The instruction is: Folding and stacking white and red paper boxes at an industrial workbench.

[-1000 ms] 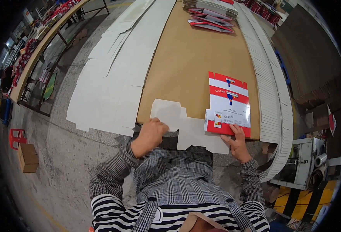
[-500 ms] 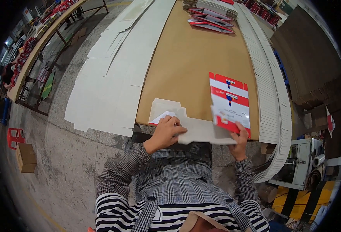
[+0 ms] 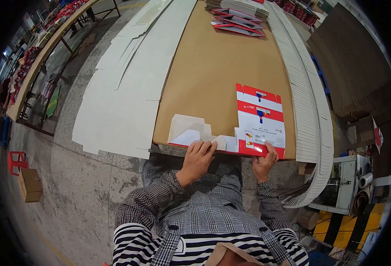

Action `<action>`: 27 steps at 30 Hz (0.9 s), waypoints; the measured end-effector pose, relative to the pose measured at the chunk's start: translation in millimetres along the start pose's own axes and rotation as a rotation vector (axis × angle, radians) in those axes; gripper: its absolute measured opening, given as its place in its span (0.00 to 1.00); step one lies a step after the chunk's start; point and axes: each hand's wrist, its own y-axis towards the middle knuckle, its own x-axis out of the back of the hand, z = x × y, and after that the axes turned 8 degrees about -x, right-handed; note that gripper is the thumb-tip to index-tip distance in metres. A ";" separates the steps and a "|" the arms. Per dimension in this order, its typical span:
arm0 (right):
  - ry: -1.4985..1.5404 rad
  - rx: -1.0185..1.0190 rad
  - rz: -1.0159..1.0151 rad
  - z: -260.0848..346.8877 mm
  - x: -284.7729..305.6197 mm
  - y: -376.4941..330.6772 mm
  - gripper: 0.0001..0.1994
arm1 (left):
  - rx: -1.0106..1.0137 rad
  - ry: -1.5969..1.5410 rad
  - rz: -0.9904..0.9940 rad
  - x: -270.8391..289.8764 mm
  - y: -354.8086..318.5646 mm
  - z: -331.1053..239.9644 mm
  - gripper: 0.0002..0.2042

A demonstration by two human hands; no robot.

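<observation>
A flat red-and-white printed carton blank [image 3: 261, 126] lies at the near right of the brown-topped table [image 3: 224, 66]. Its near part is folded along the table's front edge, where a red strip shows. My right hand [image 3: 264, 162] grips this near edge, thumb on the printed face and the other fingers mostly hidden below. Farther left, my left hand [image 3: 198, 159] is closed on the near edge of the folded carton, fingertips beside a small beige flap [image 3: 221, 142]. Left of it a beige and white folded end of cardboard [image 3: 186, 126] lies flat.
Several folded red-and-white cartons [image 3: 238, 23] are stacked at the far end. Long white cardboard sheets [image 3: 129, 84] line the left side, and a row of overlapping white blanks [image 3: 308, 102] the right. A red stool [image 3: 17, 162] and a brown box [image 3: 30, 185] are on the floor at left.
The plain grey-beige panel along the near edge has been turned over, and printed white and red now show there. My right hand has moved slightly left, my left hand slightly nearer me.
</observation>
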 end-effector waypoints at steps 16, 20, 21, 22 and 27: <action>0.077 -0.032 0.075 20.5 20.2 3.1 0.17 | 0.465 -0.395 -0.477 23.3 9.6 26.7 0.11; 0.271 -0.123 0.102 30.0 34.3 8.8 0.12 | -0.040 -0.368 -0.150 29.8 45.4 19.1 0.11; 0.271 -0.119 0.096 29.5 34.8 9.3 0.12 | -0.062 -0.382 -0.058 17.6 41.3 23.4 0.12; 0.350 -0.144 0.076 25.9 35.1 7.2 0.13 | -0.089 -0.404 0.038 10.2 43.0 24.0 0.12; 0.343 -0.212 -0.016 31.0 24.6 12.3 0.17 | 0.219 -0.741 -0.320 -14.4 23.6 11.0 0.10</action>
